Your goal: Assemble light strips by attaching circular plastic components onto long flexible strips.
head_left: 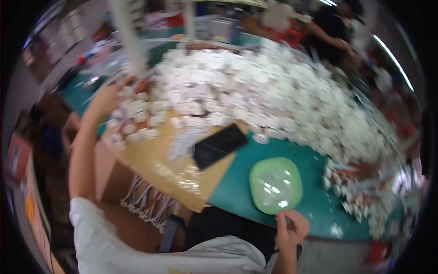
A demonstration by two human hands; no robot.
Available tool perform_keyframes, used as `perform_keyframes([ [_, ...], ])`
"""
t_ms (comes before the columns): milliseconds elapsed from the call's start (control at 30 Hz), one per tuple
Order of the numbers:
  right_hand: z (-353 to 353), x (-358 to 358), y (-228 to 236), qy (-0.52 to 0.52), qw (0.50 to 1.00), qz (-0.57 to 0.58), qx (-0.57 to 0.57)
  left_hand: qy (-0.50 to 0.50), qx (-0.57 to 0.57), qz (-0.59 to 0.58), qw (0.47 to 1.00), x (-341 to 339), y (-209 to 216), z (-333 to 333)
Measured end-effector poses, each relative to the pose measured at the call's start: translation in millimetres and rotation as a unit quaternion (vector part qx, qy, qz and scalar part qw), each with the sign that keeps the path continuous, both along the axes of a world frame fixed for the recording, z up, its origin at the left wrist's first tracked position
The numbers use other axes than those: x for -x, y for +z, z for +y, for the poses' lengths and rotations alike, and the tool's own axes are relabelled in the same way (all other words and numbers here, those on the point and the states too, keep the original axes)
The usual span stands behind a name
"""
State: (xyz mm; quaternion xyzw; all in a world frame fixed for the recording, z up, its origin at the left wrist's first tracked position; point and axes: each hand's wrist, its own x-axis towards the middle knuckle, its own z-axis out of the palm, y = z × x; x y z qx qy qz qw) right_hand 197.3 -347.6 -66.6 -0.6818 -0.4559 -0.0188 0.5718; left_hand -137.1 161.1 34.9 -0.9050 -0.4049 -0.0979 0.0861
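My left hand [108, 99] is stretched out to the far left, at the edge of a cluster of small white plastic pieces [137, 109] with orange-brown bits among them. Motion blur hides its fingers. Close to my body, my right hand [292, 230] is closed, thumb and forefinger together; whatever they pinch is too small to make out. Just beyond it, a light green bowl [276, 185] with a shiny, clear-looking inside sits near the table's front edge. A black flat rectangular object, like a phone [220, 146], lies on the brown cardboard sheet [155, 169].
A large heap of white pieces [255, 86] curves across the back of the green table [237, 182]. Bundled cables with white ends [356, 192] lie at the right. More hang over an open box [148, 208] below the left edge. Another person [328, 36] is at the back right.
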Motion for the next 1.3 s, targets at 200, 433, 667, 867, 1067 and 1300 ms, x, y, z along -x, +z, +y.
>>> perform_keyframes([
  [200, -22.2, -34.5, 22.7, -0.045, 0.987, -0.149, 0.028, 0.147, -0.016, 0.017, 0.989, -73.0, -2.2, 21.2],
  [433, -95.2, -79.3, 32.1, -0.22, 0.963, -0.152, 0.035, -0.042, -0.141, -0.227, 0.963, -72.9, -28.4, -86.6],
  [667, -95.8, -176.2, 24.2, -0.377, 0.897, -0.227, 0.052, -0.151, 0.183, -0.44, 0.866, -100.1, -130.9, -309.7],
  [867, -111.4, -226.8, 47.7, -0.497, 0.852, -0.149, -0.067, -0.211, 0.17, -0.403, 0.874, -141.1, -134.5, -367.7],
  [1067, -190.3, -300.5, 38.6, -0.478, 0.828, -0.27, 0.112, -0.149, 0.282, -0.585, 0.746, -163.0, -144.4, -353.8],
  [1300, -218.6, -319.9, 61.0, -0.252, 0.891, -0.27, 0.263, -0.257, 0.306, -0.546, 0.737, -186.4, -130.1, -382.2],
])
